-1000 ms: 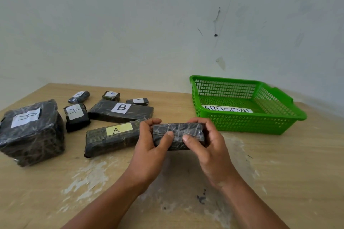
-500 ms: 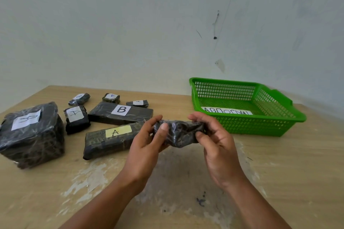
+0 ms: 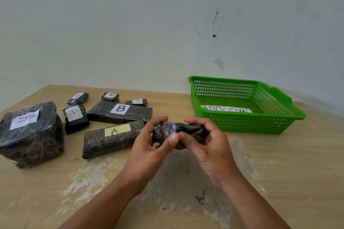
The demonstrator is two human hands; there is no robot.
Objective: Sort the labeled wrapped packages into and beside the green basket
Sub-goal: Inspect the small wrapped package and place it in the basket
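Both hands hold one small black wrapped package (image 3: 178, 132) above the table's middle; its label is hidden. My left hand (image 3: 149, 147) grips its left end, my right hand (image 3: 208, 147) its right end. The green basket (image 3: 279, 122) stands at the right, with only a white paper label (image 3: 226, 109) inside. On the left lie a long package marked A (image 3: 111, 136), a long one marked B (image 3: 120, 112), a big block (image 3: 30, 134), a small one marked A (image 3: 75, 118) and three little ones (image 3: 78, 98), (image 3: 110, 96), (image 3: 136, 102).
The wooden table (image 3: 279, 173) has worn pale patches near me. A white wall (image 3: 130, 33) runs close behind the basket and the packages. Bare wood lies in front of and to the right of the basket.
The package has turned in my hands and lifted a little; its flat taped face no longer shows. My fingers have shifted around its ends. The packages on the table have not moved.
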